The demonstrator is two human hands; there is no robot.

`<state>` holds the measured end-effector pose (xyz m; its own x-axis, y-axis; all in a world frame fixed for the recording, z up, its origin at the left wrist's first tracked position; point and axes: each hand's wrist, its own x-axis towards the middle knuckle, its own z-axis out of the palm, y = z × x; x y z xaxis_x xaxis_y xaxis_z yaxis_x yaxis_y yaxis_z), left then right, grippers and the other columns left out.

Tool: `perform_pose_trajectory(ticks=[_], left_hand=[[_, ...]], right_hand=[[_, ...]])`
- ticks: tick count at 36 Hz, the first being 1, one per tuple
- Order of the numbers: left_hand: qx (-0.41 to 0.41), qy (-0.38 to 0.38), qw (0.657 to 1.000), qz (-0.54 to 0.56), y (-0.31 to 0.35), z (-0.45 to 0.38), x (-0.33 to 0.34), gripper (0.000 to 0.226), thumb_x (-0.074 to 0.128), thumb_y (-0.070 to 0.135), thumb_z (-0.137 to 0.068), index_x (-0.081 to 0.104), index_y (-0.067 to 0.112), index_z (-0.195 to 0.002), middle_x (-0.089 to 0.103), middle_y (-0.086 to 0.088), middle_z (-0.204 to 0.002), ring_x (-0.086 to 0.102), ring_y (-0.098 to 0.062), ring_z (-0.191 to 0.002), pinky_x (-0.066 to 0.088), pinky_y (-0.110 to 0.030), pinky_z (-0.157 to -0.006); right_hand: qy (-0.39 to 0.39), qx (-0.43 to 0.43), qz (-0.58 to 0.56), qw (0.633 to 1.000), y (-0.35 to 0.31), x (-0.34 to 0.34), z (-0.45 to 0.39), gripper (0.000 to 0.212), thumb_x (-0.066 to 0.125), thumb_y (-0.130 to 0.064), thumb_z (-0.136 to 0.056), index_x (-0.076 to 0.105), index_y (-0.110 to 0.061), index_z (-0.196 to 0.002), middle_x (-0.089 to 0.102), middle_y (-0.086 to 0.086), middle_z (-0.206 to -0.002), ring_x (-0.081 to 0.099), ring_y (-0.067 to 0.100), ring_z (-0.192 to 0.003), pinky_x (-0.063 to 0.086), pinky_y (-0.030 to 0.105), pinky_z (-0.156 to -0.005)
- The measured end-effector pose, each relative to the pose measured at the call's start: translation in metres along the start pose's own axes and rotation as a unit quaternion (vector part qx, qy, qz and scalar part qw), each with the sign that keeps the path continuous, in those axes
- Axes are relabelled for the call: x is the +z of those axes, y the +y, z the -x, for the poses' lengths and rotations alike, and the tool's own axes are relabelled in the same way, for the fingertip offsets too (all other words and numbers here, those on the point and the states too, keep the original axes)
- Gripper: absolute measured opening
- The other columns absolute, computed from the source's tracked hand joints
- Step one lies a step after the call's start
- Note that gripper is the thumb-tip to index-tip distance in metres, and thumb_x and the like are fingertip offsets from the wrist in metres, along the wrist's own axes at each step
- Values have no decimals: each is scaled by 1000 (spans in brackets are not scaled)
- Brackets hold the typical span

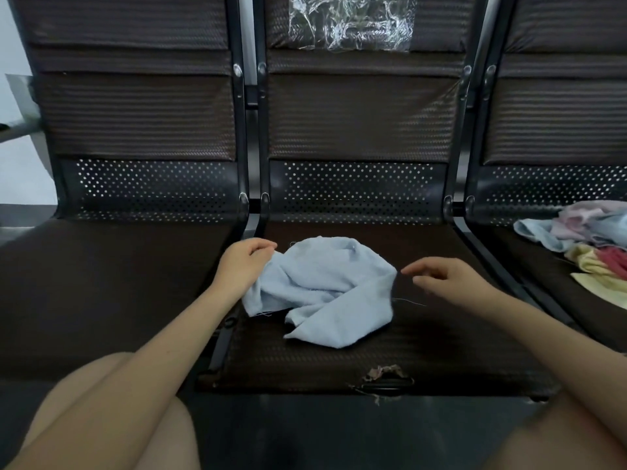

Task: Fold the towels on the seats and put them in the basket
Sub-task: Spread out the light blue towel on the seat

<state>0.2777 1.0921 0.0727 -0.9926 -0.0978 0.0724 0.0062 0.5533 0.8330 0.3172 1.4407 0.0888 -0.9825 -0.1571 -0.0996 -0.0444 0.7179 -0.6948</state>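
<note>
Seats: a row of three dark bench seats; the middle seat (424, 351) carries the work, and its front edge is torn near the centre.
Towel pile: a heap of unfolded towels (590, 245), pink, blue, yellow and red, lies on the right seat, toward its back edge and running out of view.
Blue towel: one light blue towel (322, 286) lies crumpled in the middle of the middle seat, nearer its left edge, with folds bunched over each other and a corner pointing to the front edge.
Left hand (242, 264): grasping the towel's left edge, fingers curled round the cloth.
Right hand (448, 278): released, fingers loosely bent, just beside the towel's right edge and holding nothing.
Basket: not in view.
Step in hand: judged as the start of folding this towel, which is not yet spread.
Next move: probably the right hand takes the right edge, then both hands pull the cloth flat before the first fold.
</note>
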Motion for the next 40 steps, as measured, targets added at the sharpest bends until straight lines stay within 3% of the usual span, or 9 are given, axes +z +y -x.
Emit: perform_pose_trajectory(ticks=[4, 9, 14, 19, 25, 28, 31, 36, 40], left_hand=[[-4, -94, 982, -166, -13, -6, 10, 37, 47, 39, -97, 59, 21, -127, 59, -2, -128, 55, -17, -113, 40, -27, -85], [-51, -123, 971, -198, -13, -9, 9, 51, 42, 51, -96, 46, 22, -139, 50, -6, -137, 52, -21, -116, 41, -30, -86], [-92, -157, 954, -240, -16, -9, -8, 39, 43, 44, -98, 62, 14, -113, 64, -6, -112, 60, -22, -95, 46, -34, -79], [-92, -96, 991, 21, -13, -3, -16, 15, 57, 21, -95, 72, 20, -98, 70, -1, -99, 64, -16, -93, 51, -28, -76], [-38, 18, 975, 219, 11, -6, -18, 28, 64, 16, -91, 65, 22, -118, 68, 2, -112, 64, -13, -104, 53, -28, -85], [-13, 29, 981, 192, 17, -1, -14, 34, 64, 17, -92, 61, 24, -125, 64, 4, -117, 60, -11, -108, 50, -29, -92], [-5, 33, 998, 57, 15, 5, -3, 39, 65, 17, -90, 58, 23, -128, 59, 1, -120, 55, -13, -110, 44, -27, -93], [23, 25, 999, -31, 16, 23, 7, 31, 65, 19, -90, 62, 23, -120, 61, 1, -103, 58, -10, -87, 42, -18, -74], [-11, -61, 998, -17, 19, 35, 13, 14, 59, 22, -92, 64, 29, -104, 69, 1, -82, 63, -12, -65, 50, -28, -65]], right_hand=[[8, 33, -59, 998, -1, 4, -7, 39, 61, -39, -91, 51, -35, -128, 60, -4, -101, 58, 8, -90, 46, 20, -70], [-10, 64, -90, 994, -18, 28, -25, 56, 54, -50, -92, 42, -27, -141, 56, -12, -111, 55, 5, -101, 48, 25, -80], [-44, 85, -61, 994, -34, 58, -42, 68, 63, -44, -89, 35, -23, -148, 42, 4, -147, 43, 21, -132, 39, 29, -101], [-6, 30, -30, 999, -47, 64, -52, 44, 66, -23, -88, 58, -25, -131, 59, -1, -118, 54, 7, -98, 40, 16, -76], [117, -5, -130, 985, -46, 33, -42, 45, 64, -21, -90, 55, -23, -134, 54, -4, -135, 46, 10, -124, 39, 26, -97], [168, 24, -156, 973, -41, 16, -32, 44, 63, -23, -91, 56, -23, -134, 52, -1, -136, 46, 14, -126, 39, 29, -100], [165, 80, -147, 972, -28, 3, -25, 44, 63, -20, -90, 57, -20, -133, 51, 4, -139, 48, 20, -123, 40, 31, -98], [43, 181, 50, 981, 7, -11, -18, 50, 70, -20, -86, 55, -12, -134, 51, 9, -140, 46, 25, -129, 37, 32, -103], [-14, 218, 87, 972, 22, -13, -16, 62, 70, -25, -84, 46, -14, -140, 48, 11, -140, 49, 26, -124, 44, 30, -92]])
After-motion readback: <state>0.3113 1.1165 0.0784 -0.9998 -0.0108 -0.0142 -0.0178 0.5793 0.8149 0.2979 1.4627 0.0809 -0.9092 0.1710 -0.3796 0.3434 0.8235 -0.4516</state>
